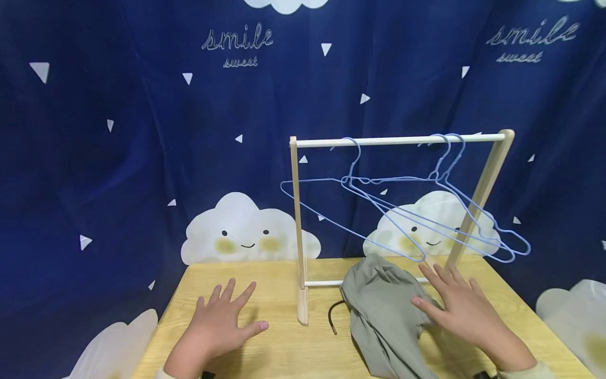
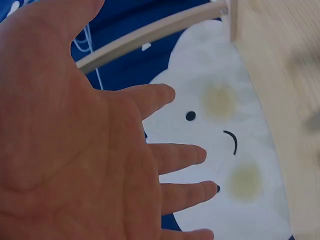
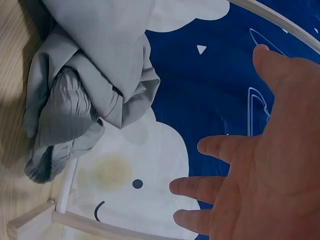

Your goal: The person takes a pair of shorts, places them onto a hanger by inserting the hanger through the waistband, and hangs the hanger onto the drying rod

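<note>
A crumpled grey garment (image 1: 381,310) with a gathered elastic edge lies on the table, draped over the rack's lower bar. From its left side trails a dark cord (image 1: 330,315). My left hand (image 1: 219,322) hovers over the table left of the rack, fingers spread, holding nothing. Just right of the garment, my right hand (image 1: 466,311) is held with fingers spread, also holding nothing. In the right wrist view a gap shows between that hand (image 3: 275,160) and the garment (image 3: 107,45).
A small rack with wooden posts (image 1: 298,221) and a white top rail (image 1: 393,141) stands on the wooden table (image 1: 279,347). Three blue wire hangers (image 1: 358,153) hang from the rail, one left and two right. Behind hangs a dark blue curtain (image 1: 142,158) with cloud prints.
</note>
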### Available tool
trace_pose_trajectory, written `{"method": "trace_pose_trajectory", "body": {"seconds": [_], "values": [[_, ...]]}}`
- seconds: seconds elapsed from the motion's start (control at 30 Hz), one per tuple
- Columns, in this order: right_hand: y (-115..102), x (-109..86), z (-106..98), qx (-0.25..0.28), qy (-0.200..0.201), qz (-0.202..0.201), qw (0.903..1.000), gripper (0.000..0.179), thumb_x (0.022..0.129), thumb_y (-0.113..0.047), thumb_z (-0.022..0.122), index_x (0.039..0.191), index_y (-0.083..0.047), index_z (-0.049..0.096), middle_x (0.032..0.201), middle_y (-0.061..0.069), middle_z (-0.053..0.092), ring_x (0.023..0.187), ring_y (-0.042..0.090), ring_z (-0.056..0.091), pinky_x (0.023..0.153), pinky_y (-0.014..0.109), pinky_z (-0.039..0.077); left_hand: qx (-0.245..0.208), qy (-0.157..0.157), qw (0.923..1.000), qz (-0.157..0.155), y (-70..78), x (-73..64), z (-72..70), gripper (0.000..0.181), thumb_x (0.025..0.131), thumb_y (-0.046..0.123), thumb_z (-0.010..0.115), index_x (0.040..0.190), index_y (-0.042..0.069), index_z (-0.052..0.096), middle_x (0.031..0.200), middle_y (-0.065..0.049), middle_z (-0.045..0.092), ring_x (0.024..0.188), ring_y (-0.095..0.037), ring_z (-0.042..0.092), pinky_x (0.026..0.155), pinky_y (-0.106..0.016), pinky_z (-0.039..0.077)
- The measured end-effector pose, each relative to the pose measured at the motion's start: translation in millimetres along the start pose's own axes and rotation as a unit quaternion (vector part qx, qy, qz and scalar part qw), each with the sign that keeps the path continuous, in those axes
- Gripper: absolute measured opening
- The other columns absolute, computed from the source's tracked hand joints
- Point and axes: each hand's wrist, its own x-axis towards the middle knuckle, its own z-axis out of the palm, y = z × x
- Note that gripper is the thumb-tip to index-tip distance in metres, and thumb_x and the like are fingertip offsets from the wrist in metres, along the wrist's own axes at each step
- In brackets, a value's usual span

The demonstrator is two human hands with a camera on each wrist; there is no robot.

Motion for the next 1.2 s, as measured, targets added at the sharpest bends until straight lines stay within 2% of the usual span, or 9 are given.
{"method": "trace_pose_trajectory", "body": {"seconds": [0.1,0.27,0.43,0.63,0.7,0.97,1.2], "values": [[-5,4.9,2,0.007,0.003,-0.004,1.0,0.085,0.099,-0.067,0.066,0.167,-0.021,0.044,0.164,0.031,0.047,0.151,0.067,0.034,0.109,0.091,0.022,-0.011,0.002,0.9998,0.018,4.9,0.3,-2.3,0.1,0.088,0.09,0.058,0.168,0.031,0.043,0.171,-0.028,0.038,0.154,-0.06,0.037,0.118,-0.084,0.027],[-16,9.4,6,0.021,-0.006,-0.006,0.9997,0.08,0.1,-0.067,0.066,0.163,-0.02,0.051,0.164,0.027,0.049,0.151,0.064,0.037,0.108,0.092,0.022,-0.02,-0.016,0.9985,0.048,14.1,-2.4,-2.7,0.099,0.087,0.086,0.064,0.168,0.032,0.043,0.169,-0.029,0.041,0.153,-0.056,0.042,0.123,-0.071,0.035],[-23,13.5,11,0.038,-0.004,-0.005,0.9993,0.07,0.105,-0.062,0.063,0.157,-0.016,0.058,0.163,0.027,0.051,0.151,0.062,0.04,0.11,0.09,0.023,-0.033,-0.037,0.9939,0.098,25.3,-6.3,1.3,0.1,0.087,0.088,0.062,0.168,0.031,0.043,0.168,-0.027,0.043,0.151,-0.058,0.044,0.12,-0.074,0.037],[-21,33.5,19,0.055,0.044,-0.046,0.9964,0.047,0.11,-0.035,0.064,0.148,-0.007,0.065,0.142,0.024,0.069,0.133,0.053,0.062,0.105,0.076,0.045,-0.051,-0.064,0.9862,0.144,33.3,-8.1,8.1,0.099,0.088,0.088,0.062,0.168,0.033,0.042,0.167,-0.022,0.047,0.153,-0.054,0.044,0.122,-0.074,0.035],[-17,41.1,22,0.058,0.044,-0.043,0.9964,0.044,0.109,-0.026,0.065,0.147,-0.004,0.065,0.138,0.024,0.071,0.128,0.05,0.066,0.101,0.072,0.051,-0.049,-0.067,0.9849,0.152,35.0,-7.5,10.4,0.098,0.089,0.087,0.062,0.169,0.034,0.041,0.166,-0.021,0.049,0.153,-0.053,0.045,0.122,-0.073,0.035],[0,58.2,41,0.079,-0.02,0.037,0.996,0.044,0.108,-0.015,0.06,0.147,0.005,0.062,0.141,0.034,0.065,0.131,0.059,0.06,0.103,0.073,0.05,-0.047,-0.075,0.9843,0.153,38.0,-5.0,12.5,0.098,0.088,0.088,0.061,0.168,0.035,0.041,0.165,-0.02,0.051,0.153,-0.051,0.045,0.123,-0.071,0.035],[16,65.1,63,0.088,-0.074,0.054,0.9919,0.044,0.101,-0.01,0.066,0.141,0.01,0.063,0.134,0.033,0.069,0.123,0.057,0.065,0.098,0.07,0.054,-0.033,-0.058,0.9854,0.157,38.9,-4.2,10.2,0.097,0.088,0.087,0.062,0.167,0.035,0.043,0.163,-0.02,0.053,0.152,-0.05,0.047,0.123,-0.069,0.037]]}}
